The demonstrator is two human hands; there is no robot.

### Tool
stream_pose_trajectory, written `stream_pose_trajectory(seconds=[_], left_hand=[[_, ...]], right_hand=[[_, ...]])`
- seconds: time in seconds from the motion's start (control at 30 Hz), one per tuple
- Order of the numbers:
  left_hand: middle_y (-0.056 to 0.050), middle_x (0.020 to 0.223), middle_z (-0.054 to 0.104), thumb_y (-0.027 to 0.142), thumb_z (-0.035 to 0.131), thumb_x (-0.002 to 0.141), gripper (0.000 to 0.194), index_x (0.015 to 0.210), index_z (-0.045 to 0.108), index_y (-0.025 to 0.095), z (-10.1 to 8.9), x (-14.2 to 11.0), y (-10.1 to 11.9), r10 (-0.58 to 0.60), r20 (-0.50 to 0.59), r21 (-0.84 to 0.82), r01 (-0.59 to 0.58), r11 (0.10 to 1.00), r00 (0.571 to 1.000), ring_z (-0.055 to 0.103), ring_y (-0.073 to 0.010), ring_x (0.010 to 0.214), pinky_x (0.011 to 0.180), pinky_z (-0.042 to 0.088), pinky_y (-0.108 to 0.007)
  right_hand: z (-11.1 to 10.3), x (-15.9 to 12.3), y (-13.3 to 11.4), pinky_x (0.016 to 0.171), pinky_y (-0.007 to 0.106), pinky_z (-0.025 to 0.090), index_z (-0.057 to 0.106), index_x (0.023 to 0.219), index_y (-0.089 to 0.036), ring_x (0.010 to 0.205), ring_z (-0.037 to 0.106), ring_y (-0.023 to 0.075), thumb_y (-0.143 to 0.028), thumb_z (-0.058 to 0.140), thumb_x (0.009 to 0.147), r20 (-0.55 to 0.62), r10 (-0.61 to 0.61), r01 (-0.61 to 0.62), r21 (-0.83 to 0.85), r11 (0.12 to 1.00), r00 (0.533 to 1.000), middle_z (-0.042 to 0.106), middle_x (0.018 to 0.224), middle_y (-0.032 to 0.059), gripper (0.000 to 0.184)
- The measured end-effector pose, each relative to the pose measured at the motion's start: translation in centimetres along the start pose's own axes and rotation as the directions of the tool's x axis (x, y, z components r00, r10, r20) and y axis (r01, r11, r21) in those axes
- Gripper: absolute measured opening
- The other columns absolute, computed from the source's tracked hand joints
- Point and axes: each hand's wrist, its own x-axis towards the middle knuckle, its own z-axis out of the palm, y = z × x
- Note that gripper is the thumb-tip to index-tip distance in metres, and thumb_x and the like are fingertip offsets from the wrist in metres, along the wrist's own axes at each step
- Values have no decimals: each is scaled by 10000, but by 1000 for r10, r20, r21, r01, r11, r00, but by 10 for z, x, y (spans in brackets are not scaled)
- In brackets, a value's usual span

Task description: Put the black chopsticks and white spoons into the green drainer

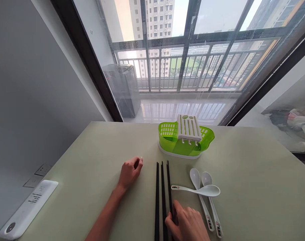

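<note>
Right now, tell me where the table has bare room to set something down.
Bare patches: right of the white spoons, toward the right edge of the table; and between the white device and left hand, back to the far edge left of the green cutlery basket. Crowded: near the front middle, where black chopsticks, right hand and spoons bunch together.

Shiny white spoons (211,190) are lying near dull black chopsticks (157,201).
The spoons are looking smooth and glossy, like china or hard plastic, and the chopsticks are looking matt, but it is hard to tell what they are made of; the green basket (177,146) is looking like bright, shiny plastic, its white rack (183,134) is looking like smoother, duller plastic, the pale table top (255,187) is looking flat and smooth with a soft shine, and the big window (215,16) is showing clear glass with little spots, while the floor (167,112) behind is gleaming.
</note>
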Motion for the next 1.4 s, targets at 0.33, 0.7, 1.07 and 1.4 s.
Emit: stream_pose_trajectory(seconds=[0.33, 0.7, 1.07, 1.4], left_hand=[[55, 614, 345, 555, 469, 987, 490, 673, 526, 184, 8, -17, 29, -42, 199, -312, 104, 944, 979, 320, -109, 589, 567, 258, -254], [43, 646, 465, 571, 729, 856, 454, 997, 770, 142, 24, -36, 50, 61, 489, -764, 394, 511, 870, 321, -64, 550, 515, 246, -214], [-46, 754, 746, 424, 837, 791, 266, 838, 795, 166, -19, -21, 39, -132, 103, -874, 153, 460, 986, 687, -188, 791, 850, 555, -341], [-45, 860, 770, 434, 798, 820, 226, 846, 829, 212, -30, -18, 35, -112, -192, -642, -39, 765, 975, 717, -199, 790, 762, 598, -316]], right_hand=[[-25, 12, 0, 499, 282, 266, 450, 719, -243, 401, 572, 122, -206, 503, 889, -243, -22, 89, 270, 959, 970, 552, 492, -78, 182], [-64, 38, -13, 474, 263, 257, 388, 706, -246, 390, 484, 86, -174, 480, 872, -291, -159, 259, 349, 901, 944, 515, 499, -90, 203], [-89, 79, -10, 567, 242, 348, 573, 1000, -223, 575, 648, 131, -322, 516, 1034, -141, -233, 271, 428, 862, 962, 677, 702, -57, 119], [-161, 129, -21, 636, 240, 492, 617, 1228, -236, 612, 620, 106, -431, 554, 1025, -256, -281, 379, 571, 728, 925, 703, 879, -3, 288]])
